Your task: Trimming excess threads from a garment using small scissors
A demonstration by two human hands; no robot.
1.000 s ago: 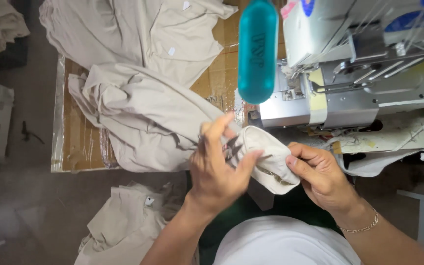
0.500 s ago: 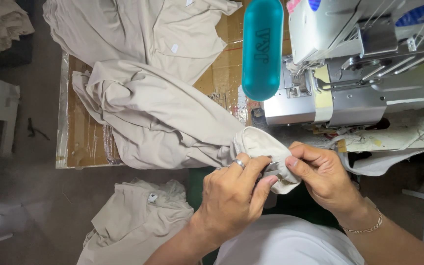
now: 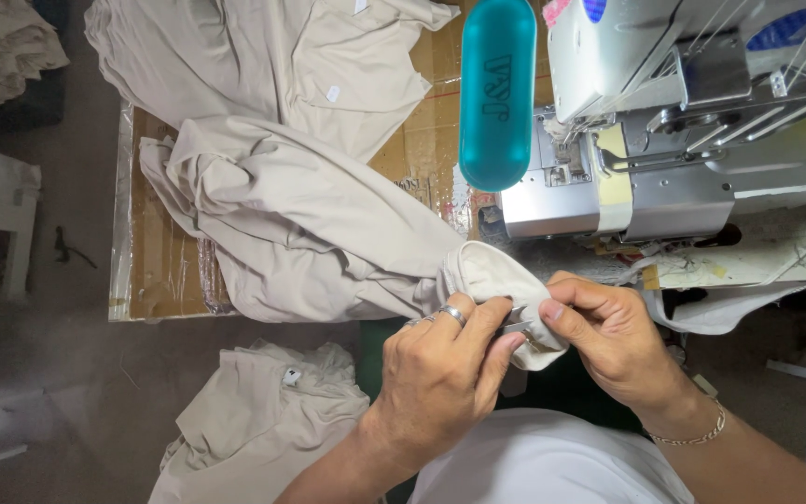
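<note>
Left hand [image 3: 445, 369] and right hand [image 3: 613, 336] both pinch the folded edge of a beige garment [image 3: 310, 224] at centre frame. Garment trails toward 10 o'clock over the cardboard-covered table [image 3: 156, 280]. Sewing machine [image 3: 664, 121] stands at 1 o'clock.

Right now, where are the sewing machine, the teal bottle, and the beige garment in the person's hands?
sewing machine [image 3: 664, 177], head view, on its grey metal front.
teal bottle [image 3: 497, 93], head view, mid-body.
beige garment [image 3: 310, 224], head view, on the bunched folds left of both hands.
</note>
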